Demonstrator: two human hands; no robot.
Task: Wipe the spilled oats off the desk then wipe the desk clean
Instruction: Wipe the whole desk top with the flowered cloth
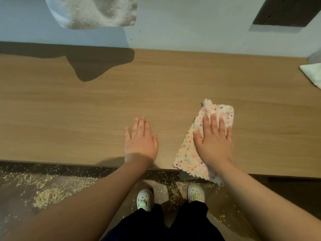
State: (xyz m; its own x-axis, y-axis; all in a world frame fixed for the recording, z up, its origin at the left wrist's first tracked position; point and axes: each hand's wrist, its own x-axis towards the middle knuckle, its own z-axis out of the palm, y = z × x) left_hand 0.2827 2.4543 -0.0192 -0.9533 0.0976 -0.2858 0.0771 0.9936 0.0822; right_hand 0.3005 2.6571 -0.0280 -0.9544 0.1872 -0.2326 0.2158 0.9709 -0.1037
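Observation:
My right hand (214,138) presses flat, fingers straight, on a white cloth with coloured dots (188,153) near the front edge of the wooden desk (86,110). One corner of the cloth hangs over the desk's edge. My left hand (140,138) rests flat on the bare desk, a little to the left of the cloth. Spilled oats (46,195) lie scattered on the dark floor below the desk's front edge, mostly at the left. I see no oats on the desk top.
A white towel (92,11) hangs on the wall above the desk at the left. A dark panel (284,11) sits on the wall at the top right. A pale object (312,73) lies at the desk's right edge. My two white shoes (145,200) stand among the oats.

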